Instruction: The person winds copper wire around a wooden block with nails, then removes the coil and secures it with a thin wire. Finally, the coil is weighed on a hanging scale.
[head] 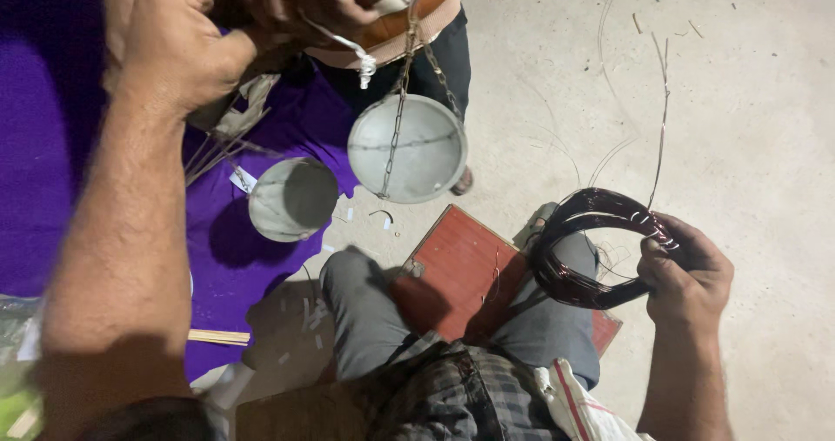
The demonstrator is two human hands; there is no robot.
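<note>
My left hand (pixel 174 45) is raised at the top left, fingers curled at the top of a hand-held balance scale. Another person's hand (pixel 300 2) grips beside it. Two round grey metal pans hang below on chains, one (pixel 407 148) in the middle and one (pixel 293 199) lower to the left. Neither pan has anything in it. At the right, my right hand (pixel 687 276) is closed on a coil of dark reddish wire (pixel 584 258), held above my knee. A thin loose wire end (pixel 663 110) rises from the coil.
The other person stands at the top in dark trousers (pixel 444 54). A purple cloth (pixel 52 145) covers the floor on the left, with thin sticks (pixel 213 337) on it. A red board (pixel 461 267) lies by my bent legs (pixel 374 319). Stray wires lie on the concrete floor (pixel 748 102).
</note>
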